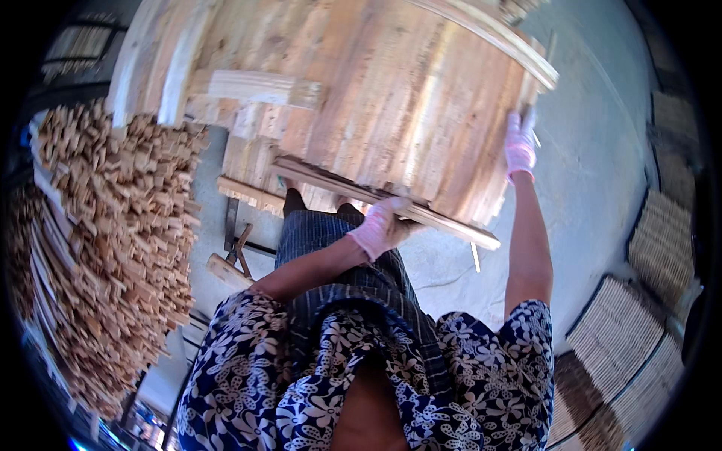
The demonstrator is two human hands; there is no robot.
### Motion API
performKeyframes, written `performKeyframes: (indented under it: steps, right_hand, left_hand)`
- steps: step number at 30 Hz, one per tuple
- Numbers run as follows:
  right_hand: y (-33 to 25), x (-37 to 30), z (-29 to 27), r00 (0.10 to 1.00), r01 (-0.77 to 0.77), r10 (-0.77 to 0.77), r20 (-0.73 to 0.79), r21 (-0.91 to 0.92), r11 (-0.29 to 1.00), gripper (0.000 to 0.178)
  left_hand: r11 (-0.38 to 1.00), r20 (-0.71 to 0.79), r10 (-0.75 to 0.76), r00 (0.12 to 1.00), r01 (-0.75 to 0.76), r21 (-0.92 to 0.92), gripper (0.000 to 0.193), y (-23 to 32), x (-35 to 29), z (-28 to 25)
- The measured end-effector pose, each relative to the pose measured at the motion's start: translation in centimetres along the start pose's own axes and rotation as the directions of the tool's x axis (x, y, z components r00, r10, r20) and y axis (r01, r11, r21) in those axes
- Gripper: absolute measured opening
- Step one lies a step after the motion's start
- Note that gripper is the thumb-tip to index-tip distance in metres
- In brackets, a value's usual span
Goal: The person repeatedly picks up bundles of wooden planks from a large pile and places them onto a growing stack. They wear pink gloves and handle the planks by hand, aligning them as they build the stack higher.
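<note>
Wide planks point(376, 98) lie side by side in front of me, their ends reaching to the right. A narrow wooden strip point(444, 224) runs along their near edge, slightly slanted. Closed around this strip is my left hand point(382, 228), in a pale pink and white glove; its fingertips are partly hidden. My right hand point(520, 146), gloved alike, lies flat against the right ends of the planks with its fingers stretched out. Another strip point(504, 41) crosses the planks at the far right, and a short wooden block point(256, 88) rests on them at the left.
A big heap of small wood pieces point(120, 248) rises at my left. Bundled stacks of thin slats point(617, 323) stand on the grey floor point(594, 173) along the right. Below the planks at the left is a stand with wood and dark metal legs point(241, 252), close to my feet.
</note>
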State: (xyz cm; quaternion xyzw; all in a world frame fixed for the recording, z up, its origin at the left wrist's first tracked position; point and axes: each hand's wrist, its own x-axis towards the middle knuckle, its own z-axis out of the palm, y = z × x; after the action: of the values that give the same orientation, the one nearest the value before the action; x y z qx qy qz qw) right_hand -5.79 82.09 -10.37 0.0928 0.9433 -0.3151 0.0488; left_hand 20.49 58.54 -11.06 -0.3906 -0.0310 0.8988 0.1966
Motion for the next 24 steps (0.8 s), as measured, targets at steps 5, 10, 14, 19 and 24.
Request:
performKeyframes:
  steps: [5, 10, 14, 19, 24]
  right_hand:
    - [1.6, -0.3, -1.8, 1.000, 0.023, -0.023, 0.012, -0.046, 0.999, 0.072]
    - [-5.9, -7.6, -3.6, 0.819, 0.553, -0.490, 0.297, -0.186, 0.812, 0.072]
    - [-12.6, -22.5, -3.4, 0.334, 0.653, -0.547, 0.768, 0.230, 0.722, 0.078]
    - [-11.9, -22.8, -2.0, 0.524, 0.732, -0.549, 0.651, -0.015, 0.681, 0.071]
    - [-8.4, -17.5, 2.7, 0.532, 0.803, -0.792, 0.302, -0.476, 0.358, 0.061]
  left_hand:
    - [0.991, 0.066, -0.079, 0.995, 0.071, 0.115, 0.034, 0.4, -0.6, -0.8]
    - [0.988, -0.070, -0.055, 0.996, 0.065, 0.141, 0.034, 3.0, -7.4, -2.5]
    - [0.970, 0.149, -0.120, 0.981, 0.084, 0.230, 0.031, 4.6, -12.4, 0.5]
    - [0.872, 0.350, 0.052, 0.935, -0.213, 0.440, 0.038, 5.9, -10.3, 4.6]
    - [0.569, 0.045, 0.434, 0.900, -0.312, 0.760, 0.043, 9.4, -10.1, 4.2]
